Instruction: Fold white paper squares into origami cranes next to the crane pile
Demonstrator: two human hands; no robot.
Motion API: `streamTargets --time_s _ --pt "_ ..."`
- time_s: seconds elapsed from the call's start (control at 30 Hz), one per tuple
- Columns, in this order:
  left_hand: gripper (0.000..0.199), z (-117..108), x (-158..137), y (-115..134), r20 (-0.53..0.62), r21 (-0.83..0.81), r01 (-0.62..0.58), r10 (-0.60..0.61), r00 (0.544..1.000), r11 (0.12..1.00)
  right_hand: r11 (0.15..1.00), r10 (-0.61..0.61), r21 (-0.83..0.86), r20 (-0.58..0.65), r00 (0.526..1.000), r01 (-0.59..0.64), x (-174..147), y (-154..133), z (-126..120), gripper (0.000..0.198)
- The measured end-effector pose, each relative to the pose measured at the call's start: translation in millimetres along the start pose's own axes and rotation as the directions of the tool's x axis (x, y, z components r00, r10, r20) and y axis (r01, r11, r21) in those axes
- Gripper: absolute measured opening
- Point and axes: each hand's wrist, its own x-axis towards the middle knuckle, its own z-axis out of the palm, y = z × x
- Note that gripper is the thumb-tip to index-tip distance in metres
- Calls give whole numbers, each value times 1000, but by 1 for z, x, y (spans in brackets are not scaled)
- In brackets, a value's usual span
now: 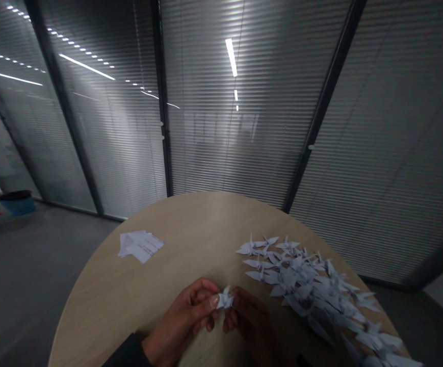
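While both hands work one small paper crane (pixel 225 298) just above the table (pixel 137 300), the fold looks best done by pinching close to the crease and pulling evenly, so the thin paper does not tear.

Head view: left hand (pixel 185 318) curls nearly shut, thumb and forefinger clamped on the crane's left side. Right hand (pixel 250 318) closes on its right side, fingertips pinched. Hands almost meet, crane between them. Finished cranes (pixel 309 288) lie heaped to the right, apart from the hands; flat sheets (pixel 140 244) sit farther left.
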Motion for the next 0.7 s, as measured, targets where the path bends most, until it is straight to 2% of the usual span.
streamTargets --time_s 0.2,0.3,0.4,0.5,0.7 --pt "34 1 2 0 145 206 -32 1 989 978 998 43 56 -48 998 -40 0 8 -4 30" --pt "34 1 0 2 157 254 -32 -8 988 967 997 46 65 -56 997 -43 -1 14 -7 31" --pt "32 0 -1 1 157 224 -37 1 988 974 998 28 63 -67 997 -24 -2 23 -14 27" --pt "30 0 -1 -3 148 127 -25 6 989 992 999 -3 49 -66 998 6 -4 32 -21 25" --pt "30 1 -2 -7 152 17 -2 -1 988 1000 997 -67 -23 1 998 67 -5 36 -22 20"
